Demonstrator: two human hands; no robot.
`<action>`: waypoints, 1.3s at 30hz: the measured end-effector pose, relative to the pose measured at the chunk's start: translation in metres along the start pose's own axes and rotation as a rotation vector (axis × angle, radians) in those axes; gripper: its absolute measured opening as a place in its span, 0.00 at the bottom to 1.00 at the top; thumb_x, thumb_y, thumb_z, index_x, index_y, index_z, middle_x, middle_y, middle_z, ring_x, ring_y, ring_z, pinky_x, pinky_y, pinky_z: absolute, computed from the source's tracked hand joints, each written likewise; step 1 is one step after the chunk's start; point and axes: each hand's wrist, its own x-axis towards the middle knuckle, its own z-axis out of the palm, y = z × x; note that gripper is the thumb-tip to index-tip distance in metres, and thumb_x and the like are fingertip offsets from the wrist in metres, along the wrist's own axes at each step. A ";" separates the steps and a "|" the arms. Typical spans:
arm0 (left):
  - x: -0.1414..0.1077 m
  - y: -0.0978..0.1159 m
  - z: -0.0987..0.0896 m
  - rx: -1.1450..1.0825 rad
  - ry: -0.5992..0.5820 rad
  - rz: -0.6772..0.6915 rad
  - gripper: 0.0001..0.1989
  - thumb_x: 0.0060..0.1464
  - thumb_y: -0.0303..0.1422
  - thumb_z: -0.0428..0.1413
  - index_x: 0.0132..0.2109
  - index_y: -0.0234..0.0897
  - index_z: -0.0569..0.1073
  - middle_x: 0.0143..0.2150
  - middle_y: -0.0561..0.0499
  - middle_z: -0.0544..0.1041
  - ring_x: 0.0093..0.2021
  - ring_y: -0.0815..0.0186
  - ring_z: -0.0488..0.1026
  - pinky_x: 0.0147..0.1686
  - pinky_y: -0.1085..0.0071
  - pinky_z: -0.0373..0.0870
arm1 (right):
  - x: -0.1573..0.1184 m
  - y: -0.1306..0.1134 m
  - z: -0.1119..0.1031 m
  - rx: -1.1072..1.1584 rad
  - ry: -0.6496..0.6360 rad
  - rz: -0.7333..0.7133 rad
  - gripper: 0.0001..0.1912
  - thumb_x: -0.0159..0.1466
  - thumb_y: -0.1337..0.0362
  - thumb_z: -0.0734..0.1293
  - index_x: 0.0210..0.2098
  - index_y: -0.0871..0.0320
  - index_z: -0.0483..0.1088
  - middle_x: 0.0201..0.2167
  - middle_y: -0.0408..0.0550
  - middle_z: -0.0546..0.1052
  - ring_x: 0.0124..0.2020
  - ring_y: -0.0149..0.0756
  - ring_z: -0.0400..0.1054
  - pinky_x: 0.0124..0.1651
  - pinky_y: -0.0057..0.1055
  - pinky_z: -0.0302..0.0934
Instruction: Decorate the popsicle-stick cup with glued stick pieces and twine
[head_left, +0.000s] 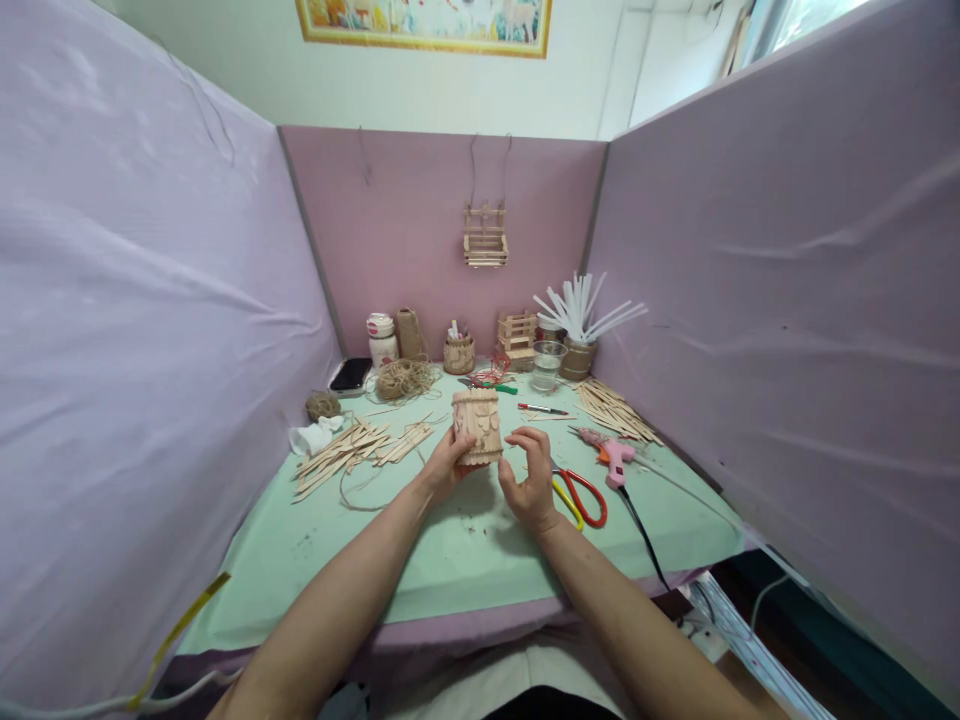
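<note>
My left hand (448, 462) grips a small round wooden container (477, 428) from its left side and lifts it over the table. Pale sticks make up its wall, with carved-looking shapes on the front and trimmed edges at top and bottom. Just to its right, my right hand (531, 480) holds nothing, its thumb and fingers apart and curved toward the container. Partly behind that hand lie scissors (586, 500) with one red and one yellow handle. A pink glue gun (616, 458) rests farther right, its black cord running to the table's front edge.
Wooden sticks (345, 455) are heaped at left, and more sticks (615, 410) at right. Along the back stand a twine ball (405, 380), a pen holder (459, 355), a clear water cup (547, 368) and a pot of white strips (577, 358). A small wooden swing (486, 248) hangs above.
</note>
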 end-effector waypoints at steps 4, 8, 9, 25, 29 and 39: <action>-0.001 -0.003 0.005 0.108 0.042 0.075 0.32 0.41 0.37 0.67 0.53 0.37 0.66 0.55 0.40 0.73 0.51 0.54 0.73 0.50 0.58 0.70 | 0.001 0.009 0.005 0.109 0.008 0.230 0.22 0.58 0.59 0.65 0.51 0.55 0.60 0.50 0.55 0.64 0.54 0.45 0.61 0.55 0.48 0.59; -0.003 -0.001 0.010 0.270 0.075 0.153 0.32 0.39 0.37 0.68 0.51 0.37 0.66 0.53 0.40 0.74 0.53 0.54 0.72 0.53 0.57 0.68 | 0.009 0.024 0.013 0.413 -0.089 0.656 0.34 0.56 0.53 0.67 0.58 0.53 0.53 0.58 0.58 0.62 0.58 0.44 0.62 0.57 0.47 0.59; -0.004 0.000 0.011 0.303 0.072 0.157 0.32 0.38 0.37 0.68 0.51 0.37 0.66 0.53 0.40 0.74 0.53 0.53 0.72 0.53 0.57 0.68 | 0.011 0.027 0.015 0.485 -0.116 0.743 0.37 0.54 0.53 0.68 0.59 0.54 0.52 0.58 0.58 0.63 0.57 0.45 0.63 0.56 0.47 0.61; -0.004 -0.005 0.006 0.291 -0.040 0.047 0.38 0.40 0.38 0.67 0.56 0.38 0.60 0.55 0.39 0.71 0.53 0.52 0.72 0.51 0.58 0.69 | 0.030 0.023 0.017 0.702 -0.198 0.958 0.41 0.47 0.63 0.73 0.58 0.52 0.56 0.46 0.49 0.77 0.46 0.41 0.73 0.50 0.42 0.67; -0.006 -0.004 0.009 0.170 -0.064 -0.032 0.36 0.42 0.39 0.66 0.57 0.40 0.61 0.57 0.39 0.71 0.54 0.51 0.72 0.49 0.56 0.70 | 0.028 0.030 0.017 0.659 -0.202 0.966 0.41 0.47 0.62 0.73 0.58 0.53 0.56 0.43 0.47 0.77 0.44 0.40 0.74 0.48 0.41 0.68; -0.001 -0.008 0.007 0.243 -0.033 -0.002 0.30 0.42 0.33 0.66 0.52 0.36 0.66 0.56 0.38 0.71 0.53 0.52 0.72 0.52 0.57 0.69 | 0.028 0.013 0.017 0.597 -0.224 0.947 0.44 0.49 0.62 0.73 0.61 0.54 0.52 0.46 0.52 0.76 0.46 0.42 0.73 0.50 0.41 0.67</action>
